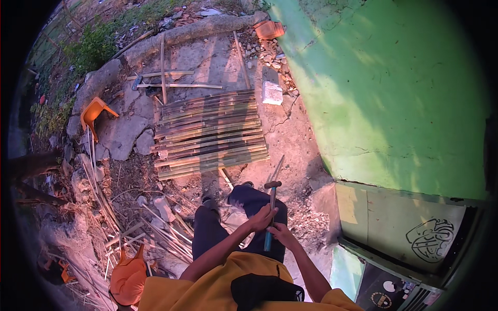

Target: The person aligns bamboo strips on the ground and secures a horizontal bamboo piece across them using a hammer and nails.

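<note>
Over my right thigh lies a hammer (267, 241), its dark head away from me and its teal grip toward my body. My left hand (263, 218) is closed on its shaft, below the head. Nearer the grip, my right hand (282, 235) has its fingers closed against the handle; its fingertips are partly hidden. Beyond my knees, a slatted panel of split bamboo strips (210, 132) rests on the ground. A loose strip (226, 179) sticks out from its near edge.
A green wall (384, 103) stands along the right. An orange plastic stool (96, 114) lies tipped over at left, near a hand saw or similar blue-handled tool (137, 83). A white block (272, 93) sits beside the panel. Bamboo strips (168, 236) and an orange chair (128, 280) are at lower left.
</note>
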`<state>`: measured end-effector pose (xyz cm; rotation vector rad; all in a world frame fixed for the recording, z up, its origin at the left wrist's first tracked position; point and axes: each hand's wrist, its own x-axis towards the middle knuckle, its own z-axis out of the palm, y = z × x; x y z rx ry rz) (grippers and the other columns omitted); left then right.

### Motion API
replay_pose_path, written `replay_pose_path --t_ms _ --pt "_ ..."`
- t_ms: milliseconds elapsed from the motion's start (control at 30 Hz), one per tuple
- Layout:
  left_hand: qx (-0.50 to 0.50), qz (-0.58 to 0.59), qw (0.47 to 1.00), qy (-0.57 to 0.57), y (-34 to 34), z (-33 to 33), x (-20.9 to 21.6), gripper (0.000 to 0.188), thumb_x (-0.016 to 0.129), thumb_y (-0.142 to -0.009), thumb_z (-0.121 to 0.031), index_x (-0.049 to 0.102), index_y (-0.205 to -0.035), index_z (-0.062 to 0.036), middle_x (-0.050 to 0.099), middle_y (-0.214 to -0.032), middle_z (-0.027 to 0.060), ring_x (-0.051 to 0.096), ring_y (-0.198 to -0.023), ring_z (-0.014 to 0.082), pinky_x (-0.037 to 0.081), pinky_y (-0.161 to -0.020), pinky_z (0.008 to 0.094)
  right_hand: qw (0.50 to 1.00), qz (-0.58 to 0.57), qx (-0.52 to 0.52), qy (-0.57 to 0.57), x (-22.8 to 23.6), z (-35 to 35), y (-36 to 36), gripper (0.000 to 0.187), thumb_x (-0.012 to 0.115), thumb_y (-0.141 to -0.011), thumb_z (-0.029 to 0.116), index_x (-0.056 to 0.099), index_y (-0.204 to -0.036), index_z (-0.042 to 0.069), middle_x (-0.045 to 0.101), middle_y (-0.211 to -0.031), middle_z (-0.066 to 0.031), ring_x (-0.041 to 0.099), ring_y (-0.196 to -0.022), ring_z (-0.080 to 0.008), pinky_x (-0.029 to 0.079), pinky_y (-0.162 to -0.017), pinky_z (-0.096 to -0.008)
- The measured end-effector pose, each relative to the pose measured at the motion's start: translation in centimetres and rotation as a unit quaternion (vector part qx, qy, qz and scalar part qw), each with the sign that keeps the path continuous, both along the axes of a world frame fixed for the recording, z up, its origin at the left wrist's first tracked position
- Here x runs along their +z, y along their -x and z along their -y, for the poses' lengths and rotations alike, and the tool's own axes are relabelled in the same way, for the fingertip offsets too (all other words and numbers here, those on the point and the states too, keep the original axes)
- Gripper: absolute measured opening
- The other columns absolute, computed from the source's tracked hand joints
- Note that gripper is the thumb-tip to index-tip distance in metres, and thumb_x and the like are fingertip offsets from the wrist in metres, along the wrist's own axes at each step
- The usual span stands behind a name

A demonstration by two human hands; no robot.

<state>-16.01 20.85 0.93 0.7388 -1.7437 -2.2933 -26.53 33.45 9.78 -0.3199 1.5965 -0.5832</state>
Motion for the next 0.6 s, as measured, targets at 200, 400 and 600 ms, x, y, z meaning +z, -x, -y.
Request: replay_pose_path --t_ms 200,400,600 --pt "-0.069 -0.002 0.996 -0.05 6.6 -2.5 -0.8 0.045 0.041 -0.116 -0.042 0.048 -0.102 0.0 0.042 -0.093 0.0096 0.043 -0.086 0.0218 0.041 -0.082 0.0412 0.996 -0.082 -0.027 0.006 -2.3 -2.4 5.2 0.025 0.062 -0.103 0.03 0.067 -0.1 0.006 0.057 -0.084 0.0044 0.054 -0.08 -0.0079 0.044 -0.073 -0.0276" --pt "-0.039 0.073 0.987 -0.138 14.2 -2.6 -6.0 0.05 0.048 -0.112 -0.048 0.056 -0.105 0.0009 0.061 -0.092 0.0141 0.059 -0.086 0.0236 0.049 -0.08 0.0402 0.991 -0.132 -0.018 0.013 -8.1 -6.0 15.9 0.024 0.059 -0.102 0.028 0.066 -0.096 0.006 0.056 -0.083 0.0029 0.052 -0.079 -0.0089 0.044 -0.073 -0.0286" --pt "0.18 0.232 0.923 -0.25 14.9 0.7 -15.2 0.038 0.065 -0.105 -0.041 0.061 -0.108 -0.0037 0.07 -0.088 0.0069 0.069 -0.075 0.0169 0.056 -0.07 0.0325 0.979 -0.194 0.024 -0.055 -10.0 -8.2 31.0 0.026 0.062 -0.101 0.032 0.067 -0.095 0.007 0.055 -0.079 0.0038 0.051 -0.075 -0.0082 0.042 -0.069 -0.03"
